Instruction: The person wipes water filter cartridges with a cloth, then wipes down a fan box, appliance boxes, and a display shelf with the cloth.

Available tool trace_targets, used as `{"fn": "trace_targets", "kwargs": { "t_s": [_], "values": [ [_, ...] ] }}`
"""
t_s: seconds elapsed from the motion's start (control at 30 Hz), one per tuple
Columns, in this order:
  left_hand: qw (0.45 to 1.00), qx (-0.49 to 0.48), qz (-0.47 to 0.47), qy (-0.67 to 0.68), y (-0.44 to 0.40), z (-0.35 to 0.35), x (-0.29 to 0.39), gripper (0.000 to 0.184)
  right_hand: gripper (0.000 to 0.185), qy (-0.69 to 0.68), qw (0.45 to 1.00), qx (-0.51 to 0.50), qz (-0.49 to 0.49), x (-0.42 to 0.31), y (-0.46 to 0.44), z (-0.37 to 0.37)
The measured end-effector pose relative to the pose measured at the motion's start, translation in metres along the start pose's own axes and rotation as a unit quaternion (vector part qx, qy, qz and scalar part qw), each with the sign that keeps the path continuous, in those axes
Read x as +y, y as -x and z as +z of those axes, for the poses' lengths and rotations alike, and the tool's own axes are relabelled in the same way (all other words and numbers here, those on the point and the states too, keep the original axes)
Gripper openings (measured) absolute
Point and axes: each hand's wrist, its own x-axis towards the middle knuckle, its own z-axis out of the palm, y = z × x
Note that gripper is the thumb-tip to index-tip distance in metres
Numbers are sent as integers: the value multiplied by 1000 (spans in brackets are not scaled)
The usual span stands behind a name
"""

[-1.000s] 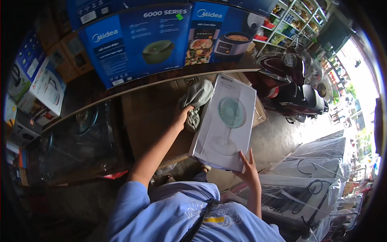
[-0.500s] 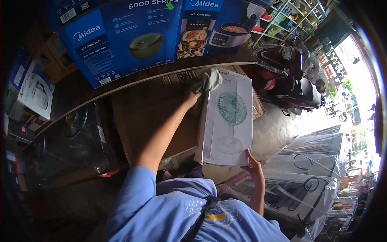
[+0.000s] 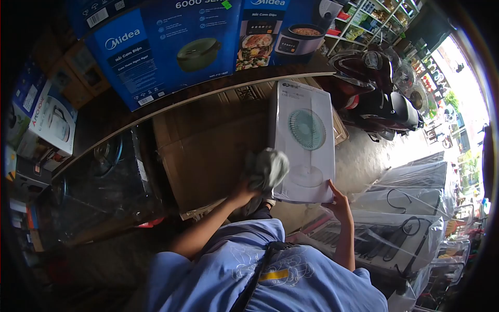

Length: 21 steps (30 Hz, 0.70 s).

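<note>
A white fan box (image 3: 301,156) with a picture of a mint-green fan stands tilted in front of me. My right hand (image 3: 339,203) grips its lower right corner, thumb on the front face and the other fingers mostly hidden behind. In my left hand (image 3: 245,194) is a crumpled grey-green cloth (image 3: 267,169), closed in the fingers. The cloth is at the lower left edge of the box, overlapping it in view; whether it presses on the box I cannot tell.
A brown cardboard carton (image 3: 208,151) lies behind the fan box. Blue rice cooker boxes (image 3: 171,52) stand on a dark shelf (image 3: 104,125) above. Plastic-wrapped goods (image 3: 405,218) are at right, a motorbike (image 3: 379,104) beyond. A kettle box (image 3: 52,119) sits at far left.
My left hand has brought the cloth down from the box's top left corner to its lower left edge. My right hand keeps its hold on the lower right corner.
</note>
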Motion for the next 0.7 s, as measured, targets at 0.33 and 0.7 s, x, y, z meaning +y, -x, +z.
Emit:
{"fn": "trace_targets", "kwargs": {
  "t_s": [0.33, 0.7],
  "values": [
    [975, 170, -20, 143, 87, -43, -11, 45, 74, 57, 988, 66, -127, -52, -6, 97],
    [915, 365, -28, 169, 128, -46, -23, 51, 79, -369, 905, -210, -13, -115, -77, 168]
  ]
}}
